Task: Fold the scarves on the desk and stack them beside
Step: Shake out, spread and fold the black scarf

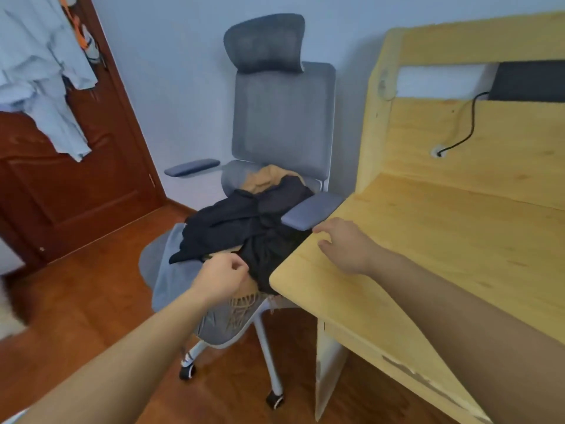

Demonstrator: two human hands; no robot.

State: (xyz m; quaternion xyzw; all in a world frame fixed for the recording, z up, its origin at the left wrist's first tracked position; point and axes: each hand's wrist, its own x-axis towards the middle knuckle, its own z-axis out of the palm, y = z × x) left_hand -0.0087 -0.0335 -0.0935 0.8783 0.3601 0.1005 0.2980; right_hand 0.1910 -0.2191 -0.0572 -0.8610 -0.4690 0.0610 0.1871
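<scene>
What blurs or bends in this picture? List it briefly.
Head view: wide-angle bend curves the desk edge and door; soft daylight, no glare; slight blur on both hands, left hand, right hand; dark scarves lack detail.

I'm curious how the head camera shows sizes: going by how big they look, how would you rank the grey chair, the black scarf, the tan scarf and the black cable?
1. grey chair
2. black scarf
3. tan scarf and black cable: unsure, since the tan scarf is mostly hidden under the black one.

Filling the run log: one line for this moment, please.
left hand: pinching black scarf on chair | right hand: open, flat on desk | folded: none
</scene>
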